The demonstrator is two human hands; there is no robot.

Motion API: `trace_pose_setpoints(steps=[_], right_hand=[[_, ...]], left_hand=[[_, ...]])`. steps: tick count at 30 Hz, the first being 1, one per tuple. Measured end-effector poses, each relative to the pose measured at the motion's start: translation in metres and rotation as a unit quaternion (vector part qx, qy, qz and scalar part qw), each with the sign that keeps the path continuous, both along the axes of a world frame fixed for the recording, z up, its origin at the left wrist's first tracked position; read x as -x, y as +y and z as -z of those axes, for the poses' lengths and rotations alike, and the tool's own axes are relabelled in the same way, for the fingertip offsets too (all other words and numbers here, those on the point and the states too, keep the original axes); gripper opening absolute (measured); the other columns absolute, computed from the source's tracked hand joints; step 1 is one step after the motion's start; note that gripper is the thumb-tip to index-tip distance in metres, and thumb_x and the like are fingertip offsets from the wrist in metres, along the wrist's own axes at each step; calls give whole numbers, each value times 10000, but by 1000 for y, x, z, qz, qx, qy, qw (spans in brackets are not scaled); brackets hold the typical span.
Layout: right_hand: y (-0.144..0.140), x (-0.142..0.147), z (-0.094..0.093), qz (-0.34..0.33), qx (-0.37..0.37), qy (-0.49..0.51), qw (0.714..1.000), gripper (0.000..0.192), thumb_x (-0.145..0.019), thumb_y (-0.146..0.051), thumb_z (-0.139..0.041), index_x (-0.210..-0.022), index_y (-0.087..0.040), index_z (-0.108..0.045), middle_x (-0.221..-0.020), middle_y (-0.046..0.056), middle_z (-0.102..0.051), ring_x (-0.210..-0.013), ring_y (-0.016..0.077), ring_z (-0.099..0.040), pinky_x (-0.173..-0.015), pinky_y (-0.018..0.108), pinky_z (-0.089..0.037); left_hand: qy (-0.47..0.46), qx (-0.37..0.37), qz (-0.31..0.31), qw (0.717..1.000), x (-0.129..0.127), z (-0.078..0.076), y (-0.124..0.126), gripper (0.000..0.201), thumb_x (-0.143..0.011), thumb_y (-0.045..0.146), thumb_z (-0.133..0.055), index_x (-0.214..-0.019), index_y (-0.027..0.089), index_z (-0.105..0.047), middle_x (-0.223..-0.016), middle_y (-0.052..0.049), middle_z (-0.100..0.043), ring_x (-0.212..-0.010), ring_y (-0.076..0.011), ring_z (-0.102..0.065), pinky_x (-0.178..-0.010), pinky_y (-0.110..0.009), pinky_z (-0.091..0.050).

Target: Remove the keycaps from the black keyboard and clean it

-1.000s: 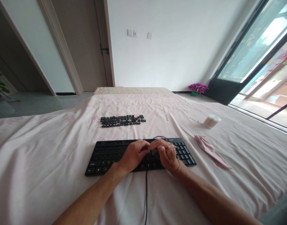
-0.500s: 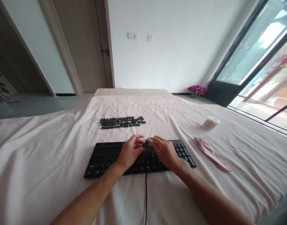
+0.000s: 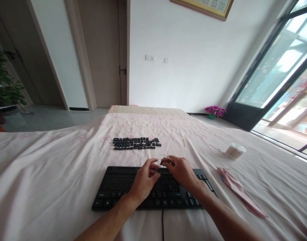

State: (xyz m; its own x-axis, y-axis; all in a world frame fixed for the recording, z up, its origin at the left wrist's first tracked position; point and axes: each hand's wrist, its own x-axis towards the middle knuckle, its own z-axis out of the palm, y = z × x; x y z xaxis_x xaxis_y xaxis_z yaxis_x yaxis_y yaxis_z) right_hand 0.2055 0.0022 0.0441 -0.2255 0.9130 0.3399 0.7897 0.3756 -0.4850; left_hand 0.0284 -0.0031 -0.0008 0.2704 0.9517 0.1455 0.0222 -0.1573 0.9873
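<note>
A black computer keyboard [image 3: 118,180] lies on the cloth in front of me, its left part bare of keycaps. Over its middle, my left hand [image 3: 146,179] is half curled, thumb and fingers apart with nothing seen between them. Just right of it, my right hand [image 3: 179,170] pinches a small black keycap [image 3: 162,163] at its fingertips. Thin metal prongs [image 3: 166,156] stick out from the same hand; what tool they belong to is partly hidden. Beyond the keyboard lie several loose black keycaps [image 3: 134,143] in rough rows.
On the right are a round clear tub of cotton swabs [image 3: 235,151] and a pink cloth [image 3: 240,192]. Loose swabs [image 3: 215,147] lie nearby. The keyboard's cable [image 3: 162,221] runs toward me. Pale patterned cloth [image 3: 55,167] covers the surface.
My view has tilted up, so everything sits lower in the picture. My right hand has lifted the keycap away from the left fingers, which have come apart.
</note>
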Motion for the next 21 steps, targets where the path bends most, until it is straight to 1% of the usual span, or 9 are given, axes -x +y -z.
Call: trace_pose_setpoints(steps=[2,5,8,11,15,21], right_hand=[[23,0,-5,14,2,5,1000,190,-873,-321,-554,-953,-260,-715,-879,12,-742,-792,204,-683,-676,275,-467],[66,5,-11,45,11,1,999,199,-852,-334,-570,-962,-256,-717,-845,3,-737,-730,176,-671,-632,247,-448],[108,15,-14,95,17,-39,995,184,-828,-339,-592,-928,-272,-731,-862,-9,-735,-780,166,-658,-646,230,-421],[142,24,-13,118,36,-81,989,177,-815,-336,-599,-904,-290,-745,-867,-12,-735,-815,170,-649,-641,228,-399],[173,31,-6,137,55,-112,983,178,-798,-300,-607,-887,-283,-761,-853,12,-736,-825,187,-647,-627,233,-384],[198,35,9,138,72,-154,976,165,-790,-310,-625,-869,-296,-769,-872,7,-743,-858,180,-655,-655,225,-390]], left_hand=[[19,-5,5,1000,0,0,1,436,-745,82,-593,-1163,201,-564,-1001,-46,-651,-734,-117,-617,-735,-269,-505],[42,-12,12,999,-1,-1,0,403,-734,62,-571,-1116,186,-607,-1008,-51,-658,-746,-125,-616,-746,-274,-501],[57,-17,19,998,0,-5,-1,371,-721,48,-549,-1057,176,-640,-999,-47,-673,-772,-136,-622,-760,-274,-496],[62,-15,27,998,1,-9,-3,351,-710,41,-536,-1014,171,-655,-974,-42,-683,-800,-147,-629,-772,-273,-492],[70,-15,29,997,2,-12,-3,335,-707,45,-526,-980,177,-666,-937,-31,-681,-814,-153,-632,-769,-272,-485],[71,-16,35,997,3,-12,-3,329,-709,50,-513,-968,180,-669,-924,-27,-666,-806,-151,-621,-761,-273,-478]])
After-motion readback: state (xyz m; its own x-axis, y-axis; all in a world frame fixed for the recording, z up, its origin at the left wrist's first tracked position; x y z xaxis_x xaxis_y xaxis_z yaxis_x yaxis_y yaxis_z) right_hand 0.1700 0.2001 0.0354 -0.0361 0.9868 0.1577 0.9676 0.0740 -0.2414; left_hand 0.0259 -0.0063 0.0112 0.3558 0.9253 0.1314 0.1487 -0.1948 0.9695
